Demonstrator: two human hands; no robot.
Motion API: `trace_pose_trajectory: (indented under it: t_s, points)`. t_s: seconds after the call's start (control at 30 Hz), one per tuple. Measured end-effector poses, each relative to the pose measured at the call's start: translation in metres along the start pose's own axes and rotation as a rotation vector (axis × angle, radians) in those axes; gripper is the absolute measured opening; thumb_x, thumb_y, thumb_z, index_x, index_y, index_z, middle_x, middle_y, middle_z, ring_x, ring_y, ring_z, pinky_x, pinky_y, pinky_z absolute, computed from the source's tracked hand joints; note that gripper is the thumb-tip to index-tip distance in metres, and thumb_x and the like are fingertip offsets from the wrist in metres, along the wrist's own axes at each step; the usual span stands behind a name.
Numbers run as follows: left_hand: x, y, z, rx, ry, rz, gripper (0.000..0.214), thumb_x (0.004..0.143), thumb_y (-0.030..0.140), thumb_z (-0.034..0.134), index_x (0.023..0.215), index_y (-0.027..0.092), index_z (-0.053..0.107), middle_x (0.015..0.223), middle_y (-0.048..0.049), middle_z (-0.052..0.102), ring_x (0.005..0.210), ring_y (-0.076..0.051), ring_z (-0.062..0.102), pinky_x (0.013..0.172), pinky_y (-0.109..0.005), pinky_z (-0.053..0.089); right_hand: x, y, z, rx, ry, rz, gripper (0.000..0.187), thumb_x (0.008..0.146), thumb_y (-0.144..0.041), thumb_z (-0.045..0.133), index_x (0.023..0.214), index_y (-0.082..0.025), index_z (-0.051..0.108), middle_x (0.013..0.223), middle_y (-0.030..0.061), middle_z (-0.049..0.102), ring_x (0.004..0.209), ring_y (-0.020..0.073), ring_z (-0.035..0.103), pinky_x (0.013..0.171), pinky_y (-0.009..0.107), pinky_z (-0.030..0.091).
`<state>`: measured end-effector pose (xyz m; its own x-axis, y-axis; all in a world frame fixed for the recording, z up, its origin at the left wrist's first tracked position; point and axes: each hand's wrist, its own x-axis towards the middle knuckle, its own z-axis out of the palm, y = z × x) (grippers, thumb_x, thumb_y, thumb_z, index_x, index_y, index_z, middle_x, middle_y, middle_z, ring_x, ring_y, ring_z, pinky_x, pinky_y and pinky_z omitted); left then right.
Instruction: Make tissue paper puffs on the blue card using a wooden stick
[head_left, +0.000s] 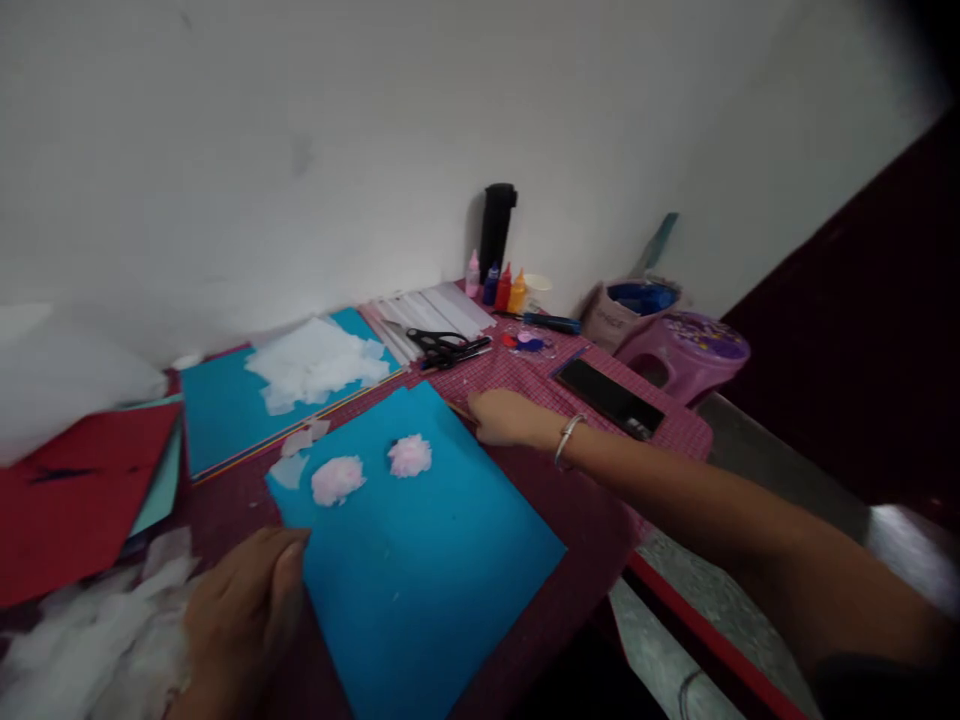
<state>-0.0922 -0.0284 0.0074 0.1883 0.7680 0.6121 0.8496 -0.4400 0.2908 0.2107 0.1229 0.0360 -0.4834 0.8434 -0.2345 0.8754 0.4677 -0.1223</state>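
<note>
A sheet of blue paper lies before me with two pale pink tufts stuck up from it, a left tuft and a right tuft. At the sheet's upper right edge my right hand is closed around a thin brown stick; only its tip shows, so its kind is unclear. My left hand is by the sheet's left edge, fingers curled together, their tips near the paper. Whatever it may pinch is hidden. Torn white tissue pieces lie left of it.
White tissue covers a second blue stack behind. Beyond are black scissors, paint bottles, a plastic sheet with paint dabs and a phone. Red paper lies left; a purple stool stands right.
</note>
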Motion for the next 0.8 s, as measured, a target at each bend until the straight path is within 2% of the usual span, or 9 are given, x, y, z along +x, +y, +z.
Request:
trace_pose_trajectory:
  t_s: [0.1,0.2,0.27,0.37,0.43,0.5,0.57,0.67,0.8]
  points:
    - [0.001,-0.002,0.002,0.047,0.005,0.051,0.014,0.089,0.016,0.045,0.088,0.019,0.059,0.078,-0.0036,0.066,0.069,-0.016,0.062,0.066,-0.026,0.045,-0.003,0.002,0.001,0.013,0.017,0.036,0.038,0.072,-0.011,0.054,0.108,-0.004,0.058,0.096,0.0236,0.069,0.086,0.0319,0.067,0.069,0.034,0.047]
    - [0.003,-0.004,0.005,0.021,-0.003,0.006,0.014,0.089,0.016,0.045,0.087,0.019,0.059,0.077,-0.0031,0.064,0.068,-0.016,0.062,0.065,-0.026,0.045,-0.008,0.004,-0.006,0.060,0.057,0.067,0.029,0.072,-0.010,0.052,0.100,-0.005,0.061,0.094,0.0231,0.068,0.087,0.0313,0.066,0.070,0.033,0.046]
    - [0.002,-0.004,0.006,0.003,-0.007,-0.035,0.014,0.089,0.017,0.045,0.087,0.019,0.059,0.077,-0.0030,0.064,0.068,-0.016,0.061,0.065,-0.027,0.045,-0.013,0.003,-0.014,0.101,0.110,0.059,0.022,0.076,-0.013,0.049,0.094,-0.008,0.061,0.094,0.0189,0.068,0.086,0.0281,0.065,0.070,0.031,0.045]
    - [0.002,0.001,0.007,-0.002,-0.044,-0.067,0.016,0.090,0.018,0.044,0.083,0.018,0.058,0.074,-0.0025,0.062,0.068,-0.016,0.060,0.065,-0.028,0.045,-0.021,-0.005,-0.020,0.282,0.174,-0.027,0.021,0.084,-0.019,0.038,0.091,-0.014,0.058,0.088,0.0087,0.067,0.076,0.0180,0.063,0.063,0.024,0.045]
    - [0.004,0.008,0.008,0.017,-0.124,-0.084,0.020,0.091,0.019,0.041,0.080,0.018,0.058,0.070,-0.0026,0.061,0.066,-0.017,0.059,0.063,-0.028,0.045,-0.026,-0.014,-0.014,0.753,0.087,-0.073,0.024,0.087,-0.030,0.038,0.088,-0.014,0.056,0.072,0.0036,0.061,0.062,0.0145,0.059,0.053,0.022,0.044]
    - [0.007,0.014,0.009,0.074,-0.169,-0.101,0.026,0.092,0.019,0.038,0.073,0.019,0.056,0.066,-0.0023,0.059,0.062,-0.017,0.058,0.059,-0.029,0.044,-0.028,-0.022,-0.002,1.008,-0.096,-0.092,0.028,0.084,-0.039,0.043,0.084,-0.014,0.056,0.061,-0.0007,0.052,0.050,0.0119,0.052,0.047,0.022,0.042]
    - [0.010,0.020,0.011,0.147,-0.204,-0.130,0.029,0.092,0.020,0.039,0.066,0.021,0.054,0.064,-0.0020,0.059,0.060,-0.017,0.057,0.057,-0.029,0.044,-0.028,-0.028,0.013,1.067,-0.169,-0.141,0.032,0.081,-0.045,0.049,0.076,-0.014,0.057,0.058,-0.0019,0.048,0.047,0.0095,0.046,0.044,0.020,0.038]
    - [0.012,0.025,0.014,0.224,-0.247,-0.157,0.031,0.092,0.021,0.040,0.063,0.023,0.051,0.065,-0.0012,0.059,0.059,-0.017,0.057,0.056,-0.029,0.043,-0.026,-0.030,0.034,1.180,-0.306,-0.197,0.041,0.079,-0.054,0.052,0.076,-0.014,0.059,0.057,-0.0033,0.046,0.044,0.0079,0.041,0.043,0.021,0.036]
    - [0.013,0.031,0.012,0.273,-0.293,-0.161,0.031,0.091,0.027,0.045,0.061,0.024,0.050,0.063,0.0009,0.060,0.058,-0.015,0.056,0.056,-0.027,0.042,-0.021,-0.024,0.053,1.370,-0.366,-0.144,0.042,0.076,-0.058,0.057,0.078,-0.016,0.056,0.048,-0.0062,0.041,0.041,0.0080,0.037,0.043,0.021,0.035]
